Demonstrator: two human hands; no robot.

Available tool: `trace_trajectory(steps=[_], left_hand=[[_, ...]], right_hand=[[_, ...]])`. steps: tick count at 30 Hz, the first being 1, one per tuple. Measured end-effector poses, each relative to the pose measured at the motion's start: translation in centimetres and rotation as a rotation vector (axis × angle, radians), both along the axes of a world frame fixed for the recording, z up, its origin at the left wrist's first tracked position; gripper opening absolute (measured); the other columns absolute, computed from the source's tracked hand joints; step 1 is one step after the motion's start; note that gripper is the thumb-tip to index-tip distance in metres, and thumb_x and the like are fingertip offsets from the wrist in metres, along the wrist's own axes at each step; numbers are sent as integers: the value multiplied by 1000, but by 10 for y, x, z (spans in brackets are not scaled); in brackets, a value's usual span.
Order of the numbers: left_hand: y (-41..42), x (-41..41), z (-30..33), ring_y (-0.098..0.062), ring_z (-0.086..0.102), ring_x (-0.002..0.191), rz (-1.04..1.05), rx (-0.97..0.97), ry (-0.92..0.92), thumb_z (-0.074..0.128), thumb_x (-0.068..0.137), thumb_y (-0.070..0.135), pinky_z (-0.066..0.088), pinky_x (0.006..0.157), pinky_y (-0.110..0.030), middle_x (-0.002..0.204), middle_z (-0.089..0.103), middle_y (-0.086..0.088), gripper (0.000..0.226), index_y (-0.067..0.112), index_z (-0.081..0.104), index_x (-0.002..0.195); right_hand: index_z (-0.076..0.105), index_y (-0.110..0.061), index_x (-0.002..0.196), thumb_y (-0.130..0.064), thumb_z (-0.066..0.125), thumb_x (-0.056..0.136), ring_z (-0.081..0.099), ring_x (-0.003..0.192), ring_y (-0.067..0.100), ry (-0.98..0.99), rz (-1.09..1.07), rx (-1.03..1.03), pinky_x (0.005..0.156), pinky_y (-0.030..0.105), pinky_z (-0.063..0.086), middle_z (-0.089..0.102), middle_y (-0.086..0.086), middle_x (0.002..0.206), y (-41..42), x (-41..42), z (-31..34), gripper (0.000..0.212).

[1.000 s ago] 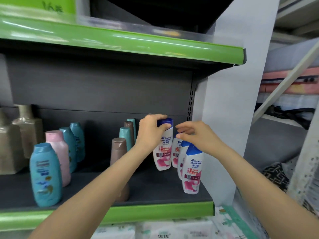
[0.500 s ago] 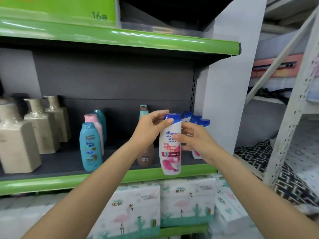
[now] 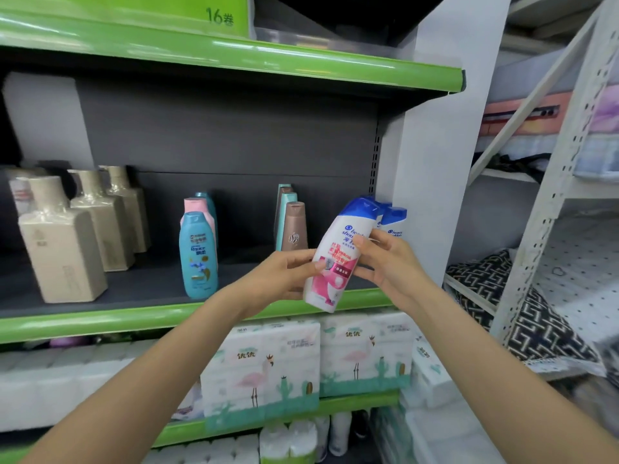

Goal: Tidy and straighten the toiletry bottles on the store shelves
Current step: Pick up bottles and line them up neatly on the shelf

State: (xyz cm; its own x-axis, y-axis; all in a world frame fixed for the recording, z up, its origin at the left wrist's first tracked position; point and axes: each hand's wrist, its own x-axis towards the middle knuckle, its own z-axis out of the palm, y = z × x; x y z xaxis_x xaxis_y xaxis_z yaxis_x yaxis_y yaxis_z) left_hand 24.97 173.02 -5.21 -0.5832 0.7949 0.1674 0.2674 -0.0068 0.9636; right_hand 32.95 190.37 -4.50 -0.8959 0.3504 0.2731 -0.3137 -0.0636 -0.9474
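Both hands clamp the white shampoo bottle (image 3: 338, 259), tilted, in front of the shelf edge (image 3: 134, 321) — left hand (image 3: 284, 276) low, right hand (image 3: 385, 259) mid-body. Smooth plastic, probably slippery and moderately heavy — the waist looks the safest hold.

We hold a tilted white shampoo bottle (image 3: 338, 259) in both hands, left hand (image 3: 284, 279) and right hand (image 3: 388, 262), before the shelf (image 3: 100, 321).
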Motion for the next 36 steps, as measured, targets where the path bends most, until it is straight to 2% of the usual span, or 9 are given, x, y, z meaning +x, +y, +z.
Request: trace_trajectory(steps=[3, 7, 14, 20, 23, 26, 28, 31, 36], left_hand=[[-7, 0, -3, -23, 66, 103, -57, -11, -95, 55, 81, 41, 51, 90, -38, 112, 69, -2, 38, 40, 57, 119], [-9, 0, -8, -19, 65, 105, -94, -5, -82, 58, 86, 29, 52, 90, -36, 116, 66, 5, 40, 47, 52, 120], [-6, -1, -10, -16, 67, 97, -91, 118, -29, 61, 86, 14, 56, 84, -34, 107, 66, 5, 45, 41, 53, 122], [-5, -3, -4, -2, 61, 93, 117, 10, 543, 68, 84, 22, 51, 78, -13, 106, 64, 4, 61, 47, 41, 132], [-1, 0, -1, 2, 59, 90, 228, 28, 675, 72, 79, 25, 48, 78, -8, 98, 59, 14, 63, 41, 44, 133], [-1, -4, -1, 5, 58, 91, 312, 44, 614, 78, 69, 39, 46, 82, -8, 98, 60, 18, 65, 36, 51, 128], [-2, -10, -4, -1, 60, 97, 302, 53, 471, 77, 65, 44, 49, 88, -18, 107, 63, 11, 64, 30, 56, 123], [-4, -13, -7, -6, 64, 97, 202, 5, 358, 77, 71, 34, 53, 89, -32, 109, 67, 10, 49, 25, 63, 116], [5, -11, -10, -3, 65, 88, 299, -8, 521, 83, 64, 34, 53, 81, -20, 100, 68, 13, 46, 24, 65, 105]], right_hand=[[58, -6, 118, -13, 56, 92, 68, 95, 21, -10, 21, -24, 74, 31, 58, 69, 9, 109, 0, 2, 0, 27], [53, -4, 126, -11, 54, 93, 65, 101, 23, 7, 66, -108, 78, 32, 58, 65, 12, 117, -2, 3, 0, 34], [52, -5, 127, -13, 53, 95, 65, 102, 22, -15, 57, -176, 75, 32, 59, 65, 12, 115, -5, 3, 1, 34], [63, -12, 103, -30, 61, 90, 69, 87, 21, -68, -31, -156, 78, 40, 59, 70, 4, 85, -11, 5, 16, 23], [61, -7, 114, -26, 61, 90, 68, 91, 24, -11, -40, -229, 81, 41, 58, 69, 8, 93, -12, 3, 18, 30], [59, -3, 115, -20, 59, 90, 68, 90, 26, 54, -34, -313, 77, 41, 59, 66, 13, 96, -10, 3, 19, 30], [60, -5, 107, -19, 57, 91, 67, 91, 27, 81, -20, -359, 76, 41, 59, 64, 13, 97, -6, 3, 16, 22], [59, -7, 105, -19, 56, 90, 63, 99, 29, 99, 13, -416, 77, 39, 59, 60, 15, 106, 1, 3, 11, 19], [61, -8, 101, -13, 50, 95, 69, 84, 19, 108, 1, -354, 65, 28, 58, 66, 12, 100, 10, 4, 7, 14]])
